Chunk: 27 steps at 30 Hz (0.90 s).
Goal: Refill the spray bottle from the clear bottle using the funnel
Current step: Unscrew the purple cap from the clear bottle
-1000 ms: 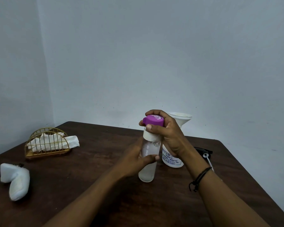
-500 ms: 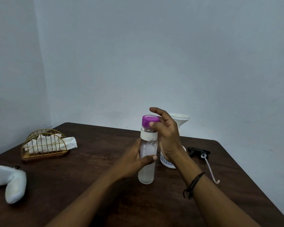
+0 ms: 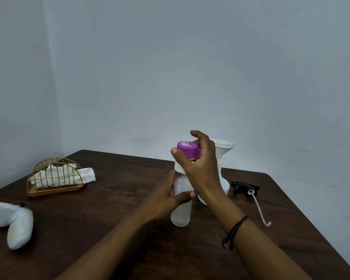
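The clear bottle is kept upright on the dark counter, roughly mid-counter, with the left hand wrapped round its body, while its purple cap is pinched by the right hand in a narrow grip. Just behind it, toward the far edge, the spray bottle is seen with the funnel seated in its neck. The black spray head is laid beside it, near the right edge.
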Motion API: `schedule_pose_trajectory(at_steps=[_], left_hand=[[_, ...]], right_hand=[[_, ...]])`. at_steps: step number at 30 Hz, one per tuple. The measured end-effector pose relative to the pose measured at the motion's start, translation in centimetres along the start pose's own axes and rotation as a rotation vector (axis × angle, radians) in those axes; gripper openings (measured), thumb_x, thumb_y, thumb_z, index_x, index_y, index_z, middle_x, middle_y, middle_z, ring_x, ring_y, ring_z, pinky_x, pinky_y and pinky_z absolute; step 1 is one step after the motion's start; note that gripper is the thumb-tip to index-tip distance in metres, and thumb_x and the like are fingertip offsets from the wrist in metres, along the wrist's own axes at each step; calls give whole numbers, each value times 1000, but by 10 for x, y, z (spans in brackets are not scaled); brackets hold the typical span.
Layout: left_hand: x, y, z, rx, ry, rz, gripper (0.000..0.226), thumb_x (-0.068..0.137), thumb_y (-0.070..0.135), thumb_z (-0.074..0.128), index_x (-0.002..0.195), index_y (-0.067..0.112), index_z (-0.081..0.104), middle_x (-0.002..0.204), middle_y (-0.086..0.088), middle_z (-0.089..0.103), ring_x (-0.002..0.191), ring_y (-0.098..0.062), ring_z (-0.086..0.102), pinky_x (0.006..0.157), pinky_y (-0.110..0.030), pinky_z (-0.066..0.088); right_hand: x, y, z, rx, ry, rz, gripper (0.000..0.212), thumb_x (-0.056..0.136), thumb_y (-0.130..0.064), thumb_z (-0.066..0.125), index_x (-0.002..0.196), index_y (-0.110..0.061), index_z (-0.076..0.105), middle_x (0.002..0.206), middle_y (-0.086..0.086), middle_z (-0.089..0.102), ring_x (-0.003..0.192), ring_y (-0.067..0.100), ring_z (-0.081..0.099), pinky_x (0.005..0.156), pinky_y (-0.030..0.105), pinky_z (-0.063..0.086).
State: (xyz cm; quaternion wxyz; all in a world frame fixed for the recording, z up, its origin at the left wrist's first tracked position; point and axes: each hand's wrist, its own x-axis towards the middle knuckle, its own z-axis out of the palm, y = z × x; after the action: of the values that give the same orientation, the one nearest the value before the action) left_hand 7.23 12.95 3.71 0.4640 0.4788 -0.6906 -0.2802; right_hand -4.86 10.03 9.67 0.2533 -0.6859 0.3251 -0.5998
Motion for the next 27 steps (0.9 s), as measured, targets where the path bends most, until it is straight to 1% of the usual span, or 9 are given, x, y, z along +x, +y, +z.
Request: schedule_pose_trajectory(at_steps=[3, 7, 9, 11, 14, 16, 20, 24, 27], left_hand=[[0, -1, 1, 1, 3, 6, 57, 86, 39, 72, 132, 45, 39, 125, 31, 54, 113, 16, 52, 95, -16, 48], [-1, 4, 1, 26, 6, 6, 52, 87, 38, 72, 126, 45, 40, 118, 34, 53, 108, 21, 52, 85, -7, 47], [-1, 3, 0, 27, 4, 0, 47, 86, 39, 72, 122, 42, 42, 116, 31, 54, 110, 12, 55, 88, -14, 49], [-1, 2, 1, 23, 3, 7, 51, 85, 42, 72, 126, 37, 43, 119, 26, 55, 115, 2, 56, 95, -22, 50], [-2, 3, 2, 20, 8, 13, 47, 84, 44, 72, 120, 45, 43, 119, 28, 55, 112, 6, 56, 94, -20, 50], [-1, 2, 2, 23, 18, 4, 46, 81, 52, 73, 115, 48, 43, 118, 28, 56, 113, 4, 56, 96, -26, 51], [0, -1, 2, 19, 20, 22, 50, 79, 52, 74, 117, 52, 42, 121, 29, 55, 117, 2, 56, 98, -30, 51], [0, -1, 2, 40, 21, 17, 45, 80, 51, 74, 113, 50, 43, 117, 26, 56, 115, -1, 56, 94, -26, 50], [0, -3, 3, 49, 45, 19, 44, 81, 48, 75, 112, 49, 44, 114, 27, 58, 110, 7, 57, 90, -22, 50]], right_hand=[[2, 4, -2, 173, 15, 20, 60, 76, -32, 63, 134, -26, 51, 109, 1, 66, 100, 20, 65, 83, 28, 55], [3, 6, -3, 123, -50, 62, 80, 71, -59, 65, 143, -31, 43, 125, -2, 59, 111, 15, 62, 89, 25, 54], [0, 3, 0, 49, 31, 32, 72, 71, -52, 70, 136, -29, 50, 124, -3, 56, 108, 14, 62, 81, 18, 55], [-1, 5, 0, 88, 30, 26, 63, 76, -43, 66, 135, -28, 53, 122, -4, 61, 108, 15, 63, 87, 26, 56], [1, 7, -1, 144, -69, 74, 79, 72, -59, 61, 145, -32, 43, 130, -7, 57, 115, 11, 60, 97, 29, 53], [-1, 3, 1, 45, -14, 42, 82, 70, -62, 66, 142, -29, 46, 129, -6, 53, 112, 10, 59, 90, 23, 54], [-3, 6, 1, 118, 49, 10, 64, 76, -40, 66, 137, -25, 51, 120, 1, 63, 107, 18, 63, 86, 28, 56], [-2, 3, 0, 80, -34, 29, 76, 74, -53, 67, 142, -28, 43, 129, -5, 54, 112, 9, 59, 86, 16, 52], [-3, 6, 2, 75, 40, 9, 64, 73, -43, 68, 133, -27, 52, 122, -1, 61, 104, 17, 63, 84, 28, 57]])
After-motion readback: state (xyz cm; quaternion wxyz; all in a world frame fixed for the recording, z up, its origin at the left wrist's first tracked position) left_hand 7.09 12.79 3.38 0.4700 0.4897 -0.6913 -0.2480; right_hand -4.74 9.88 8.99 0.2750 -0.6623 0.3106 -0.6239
